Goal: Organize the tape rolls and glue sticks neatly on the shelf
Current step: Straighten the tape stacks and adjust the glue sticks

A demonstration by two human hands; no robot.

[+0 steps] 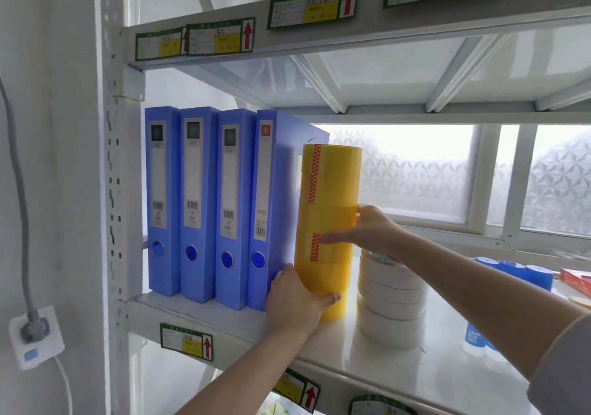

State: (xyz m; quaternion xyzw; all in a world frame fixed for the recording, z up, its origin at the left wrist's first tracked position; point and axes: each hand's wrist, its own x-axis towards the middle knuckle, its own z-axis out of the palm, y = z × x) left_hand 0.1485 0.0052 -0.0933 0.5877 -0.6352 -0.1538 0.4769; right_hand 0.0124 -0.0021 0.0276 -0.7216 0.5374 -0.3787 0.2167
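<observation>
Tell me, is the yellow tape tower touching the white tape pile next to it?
Apart. The head view shows a strip of bare shelf between the yellow tape stack and the white tape stack.

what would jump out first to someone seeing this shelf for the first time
The tall yellow tape stack at mid-shelf, gripped low by the left hand and higher by the right hand. Left of it stand four blue binders; right of it, a shorter white tape stack.

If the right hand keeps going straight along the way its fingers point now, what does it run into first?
The right hand points left, fingers already on the yellow tape stack. Pushing on, the stack would likely press against the nearest blue file box right beside it, though the gap between them is unclear.
</observation>
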